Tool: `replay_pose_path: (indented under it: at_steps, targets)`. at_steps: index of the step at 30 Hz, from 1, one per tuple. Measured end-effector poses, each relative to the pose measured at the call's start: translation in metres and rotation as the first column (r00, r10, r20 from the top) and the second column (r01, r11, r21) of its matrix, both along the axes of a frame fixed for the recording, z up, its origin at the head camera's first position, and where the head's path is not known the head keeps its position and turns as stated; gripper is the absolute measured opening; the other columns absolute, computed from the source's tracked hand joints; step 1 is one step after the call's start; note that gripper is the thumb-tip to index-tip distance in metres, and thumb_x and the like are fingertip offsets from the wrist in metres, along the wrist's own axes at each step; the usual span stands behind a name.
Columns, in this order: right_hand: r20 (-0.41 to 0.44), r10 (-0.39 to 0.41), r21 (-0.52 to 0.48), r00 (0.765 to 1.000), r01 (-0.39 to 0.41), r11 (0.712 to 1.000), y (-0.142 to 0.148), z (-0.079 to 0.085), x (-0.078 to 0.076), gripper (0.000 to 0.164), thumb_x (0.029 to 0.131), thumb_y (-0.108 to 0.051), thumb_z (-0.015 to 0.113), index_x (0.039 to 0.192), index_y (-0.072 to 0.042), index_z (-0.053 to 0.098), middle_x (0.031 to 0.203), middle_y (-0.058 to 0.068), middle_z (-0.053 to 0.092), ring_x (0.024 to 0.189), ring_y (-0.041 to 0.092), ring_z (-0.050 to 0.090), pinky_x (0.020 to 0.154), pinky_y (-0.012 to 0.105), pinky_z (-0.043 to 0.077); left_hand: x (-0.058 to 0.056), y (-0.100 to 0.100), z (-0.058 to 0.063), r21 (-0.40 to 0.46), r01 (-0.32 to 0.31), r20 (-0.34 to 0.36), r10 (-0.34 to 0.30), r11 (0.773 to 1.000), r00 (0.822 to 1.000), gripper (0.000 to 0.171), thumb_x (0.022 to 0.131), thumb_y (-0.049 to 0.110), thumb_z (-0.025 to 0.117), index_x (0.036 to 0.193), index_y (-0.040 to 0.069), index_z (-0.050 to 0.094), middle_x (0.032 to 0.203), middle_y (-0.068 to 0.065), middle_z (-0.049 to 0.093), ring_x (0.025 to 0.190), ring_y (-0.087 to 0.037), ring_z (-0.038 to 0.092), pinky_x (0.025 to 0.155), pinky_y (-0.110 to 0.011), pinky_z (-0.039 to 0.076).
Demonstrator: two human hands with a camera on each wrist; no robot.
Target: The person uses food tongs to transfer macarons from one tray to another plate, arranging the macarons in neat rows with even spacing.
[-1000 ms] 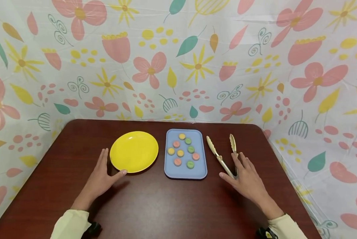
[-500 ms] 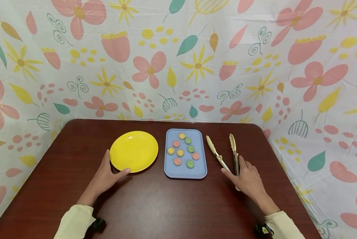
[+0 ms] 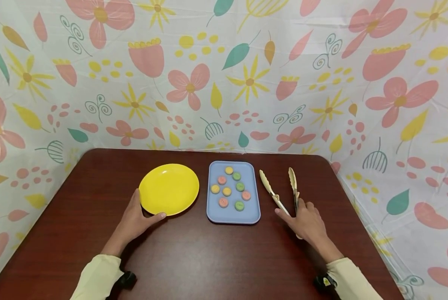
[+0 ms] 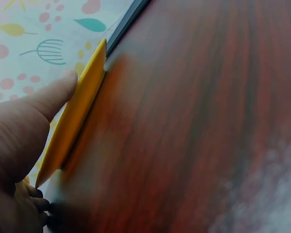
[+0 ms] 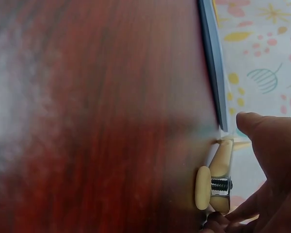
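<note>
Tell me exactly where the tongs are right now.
In the head view, the tongs lie on the right side of the table, just right of the blue tray, with the right hand at their near, hinged end.

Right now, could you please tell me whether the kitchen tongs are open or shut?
The kitchen tongs are open: in the head view, their cream tips lie spread apart.

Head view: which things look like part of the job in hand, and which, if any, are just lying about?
Likely in the job:
Yellow plate, left hand at its rim
Tongs, right hand over their near end
Blue tray with nine small discs, untouched, between plate and tongs

Just surroundings (nothing loose looks stray):
Dark table
Floral sheet behind it
</note>
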State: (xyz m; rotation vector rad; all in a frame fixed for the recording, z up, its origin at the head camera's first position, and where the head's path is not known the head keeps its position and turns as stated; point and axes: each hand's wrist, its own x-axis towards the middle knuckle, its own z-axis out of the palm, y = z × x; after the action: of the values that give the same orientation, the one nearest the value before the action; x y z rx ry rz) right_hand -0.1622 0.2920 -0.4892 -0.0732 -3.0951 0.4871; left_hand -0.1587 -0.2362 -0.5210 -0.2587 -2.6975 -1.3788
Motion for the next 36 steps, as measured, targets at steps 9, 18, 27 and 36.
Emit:
replay_pose_path:
  at_steps: [9, 18, 27, 36]
  targets:
    - [0.042, -0.032, 0.020, 0.999, 0.031, 0.999, -0.001, -0.002, -0.006, 0.119, 0.083, -0.085, 0.055, 0.139, 0.019, 0.043, 0.115, 0.037, 0.051, 0.104, 0.051, 0.056, 0.083, 0.063, 0.049, 0.003, 0.001, 0.002, -0.047, -0.028, 0.021, 0.029, 0.999, 0.999, 0.124, 0.078, 0.045, 0.089, 0.164, 0.011, 0.007, 0.159, -0.018, 0.028, 0.137, -0.036, 0.040, 0.106, -0.062, 0.041]
    - [0.051, -0.050, 0.055, 0.997, 0.047, 0.997, 0.000, -0.003, -0.012, 0.099, 0.086, -0.072, 0.065, 0.125, 0.018, 0.050, 0.106, 0.033, 0.053, 0.092, 0.047, 0.059, 0.074, 0.060, 0.051, 0.005, 0.000, 0.003, -0.068, -0.027, 0.063, 0.032, 0.997, 0.998, 0.125, 0.080, 0.050, 0.086, 0.164, 0.007, 0.003, 0.163, -0.021, 0.021, 0.143, -0.040, 0.033, 0.109, -0.066, 0.037]
    - [0.066, -0.057, 0.032, 0.996, 0.054, 0.998, 0.003, 0.002, -0.012, 0.093, 0.090, -0.066, 0.064, 0.127, 0.018, 0.048, 0.111, 0.034, 0.050, 0.086, 0.050, 0.060, 0.071, 0.061, 0.050, 0.005, -0.002, 0.004, -0.112, -0.033, 0.129, 0.047, 0.993, 0.991, 0.131, 0.082, 0.056, 0.082, 0.163, 0.005, -0.007, 0.169, -0.024, 0.004, 0.152, -0.046, 0.017, 0.113, -0.069, 0.029]
    - [0.076, -0.012, -0.031, 0.997, 0.014, 0.999, 0.012, 0.013, -0.008, 0.093, 0.098, -0.057, 0.060, 0.139, 0.023, 0.037, 0.121, 0.042, 0.049, 0.097, 0.060, 0.059, 0.078, 0.067, 0.049, 0.004, -0.003, 0.003, -0.111, -0.027, 0.124, 0.041, 0.993, 0.991, 0.131, 0.082, 0.057, 0.081, 0.163, 0.005, -0.007, 0.169, -0.024, 0.002, 0.153, -0.046, 0.015, 0.114, -0.069, 0.028]
